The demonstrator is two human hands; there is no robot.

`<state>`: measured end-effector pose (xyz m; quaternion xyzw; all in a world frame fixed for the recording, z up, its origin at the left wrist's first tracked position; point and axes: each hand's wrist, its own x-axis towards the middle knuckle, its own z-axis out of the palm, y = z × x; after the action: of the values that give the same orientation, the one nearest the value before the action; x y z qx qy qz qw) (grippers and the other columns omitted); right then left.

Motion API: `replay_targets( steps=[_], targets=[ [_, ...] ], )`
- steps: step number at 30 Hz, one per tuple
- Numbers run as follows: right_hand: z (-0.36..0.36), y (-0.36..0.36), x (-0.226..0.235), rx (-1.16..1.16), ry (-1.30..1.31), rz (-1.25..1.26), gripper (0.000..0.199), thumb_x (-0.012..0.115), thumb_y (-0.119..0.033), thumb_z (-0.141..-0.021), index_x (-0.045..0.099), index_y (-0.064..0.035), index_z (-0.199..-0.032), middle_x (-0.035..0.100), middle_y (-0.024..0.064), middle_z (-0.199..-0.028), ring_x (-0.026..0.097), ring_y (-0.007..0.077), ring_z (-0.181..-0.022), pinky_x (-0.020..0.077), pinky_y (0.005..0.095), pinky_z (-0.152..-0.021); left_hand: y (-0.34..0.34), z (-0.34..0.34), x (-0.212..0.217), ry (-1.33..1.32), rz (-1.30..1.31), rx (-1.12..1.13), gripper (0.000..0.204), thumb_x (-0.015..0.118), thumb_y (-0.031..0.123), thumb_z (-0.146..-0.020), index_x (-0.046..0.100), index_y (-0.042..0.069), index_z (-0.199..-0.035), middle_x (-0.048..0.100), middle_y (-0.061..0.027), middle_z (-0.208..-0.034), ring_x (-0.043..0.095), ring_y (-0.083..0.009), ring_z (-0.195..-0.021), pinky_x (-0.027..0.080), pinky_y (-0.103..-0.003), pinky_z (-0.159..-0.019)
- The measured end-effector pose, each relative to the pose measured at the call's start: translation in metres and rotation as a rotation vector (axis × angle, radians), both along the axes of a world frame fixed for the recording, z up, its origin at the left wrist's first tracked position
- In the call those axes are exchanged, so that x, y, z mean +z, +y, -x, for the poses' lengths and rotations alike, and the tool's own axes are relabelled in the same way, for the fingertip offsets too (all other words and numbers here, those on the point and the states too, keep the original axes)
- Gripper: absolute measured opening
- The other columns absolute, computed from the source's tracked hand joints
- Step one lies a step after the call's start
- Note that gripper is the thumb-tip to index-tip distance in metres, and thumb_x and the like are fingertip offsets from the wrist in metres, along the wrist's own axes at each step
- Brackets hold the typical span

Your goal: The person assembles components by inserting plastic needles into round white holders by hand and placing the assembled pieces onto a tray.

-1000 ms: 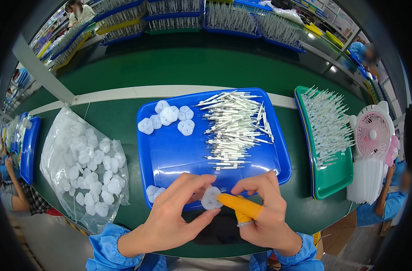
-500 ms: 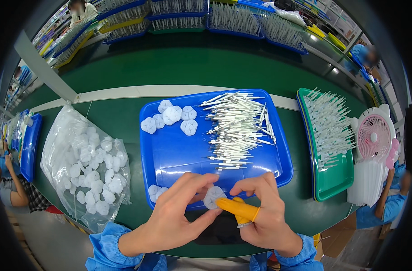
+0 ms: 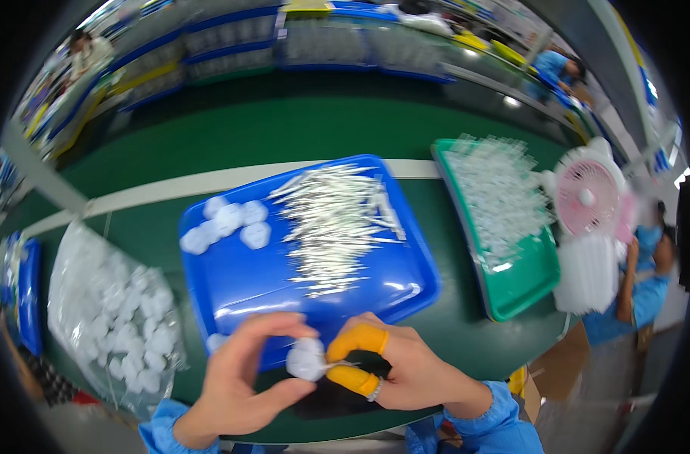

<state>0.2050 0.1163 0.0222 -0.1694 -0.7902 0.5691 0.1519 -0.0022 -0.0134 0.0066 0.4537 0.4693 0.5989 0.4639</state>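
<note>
Thumb and fingers of my left hand [image 3: 258, 371] are closed around the edges of a translucent white petal-edged plastic disc [image 3: 306, 359], held over the near side of the blue tray [image 3: 247, 284]. Yellow finger cots cover the thumb and index finger of my right hand [image 3: 394, 367]. Their tips pinch a thin stem-like piece [image 3: 337, 365] at the disc's right edge; blur hides whether it is joined to the disc. In the tray lie several similar discs [image 3: 228, 218] at the far left and a heap of thin white sticks [image 3: 334, 234] on the right.
A clear plastic bag [image 3: 110, 318] of white discs lies left of the tray. To the right stand a green tray [image 3: 523, 284] of clear-tipped thin pieces, a pink and white fan [image 3: 587, 195] and stacked clear plastic containers [image 3: 587, 276]. Other people work beyond the table.
The whole view has shifted and turned, with blur. My right thumb and index finger have drawn back from the disc's face to its right edge, where the thin piece now shows.
</note>
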Motion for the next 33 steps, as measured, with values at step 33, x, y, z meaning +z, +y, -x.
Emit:
replay_targets(
  steps=[33],
  targets=[
    [-0.196, 0.122, -0.021, -1.608, -0.237, -0.976, 0.02, 0.063, 0.002, -0.088, 0.072, 0.0032, -0.106, 0.064, 0.0093, -0.075, 0.06, 0.0181, -0.064, 0.0461, 0.0372, -0.059, 0.003, 0.032, 0.026, 1.092, 0.385, 0.131, 0.013, 0.074, -0.002, -0.087, 0.069, -0.003, -0.099, 0.065, -0.0171, -0.104, 0.067, -0.0351, -0.078, 0.052, -0.044, -0.07]
  ],
)
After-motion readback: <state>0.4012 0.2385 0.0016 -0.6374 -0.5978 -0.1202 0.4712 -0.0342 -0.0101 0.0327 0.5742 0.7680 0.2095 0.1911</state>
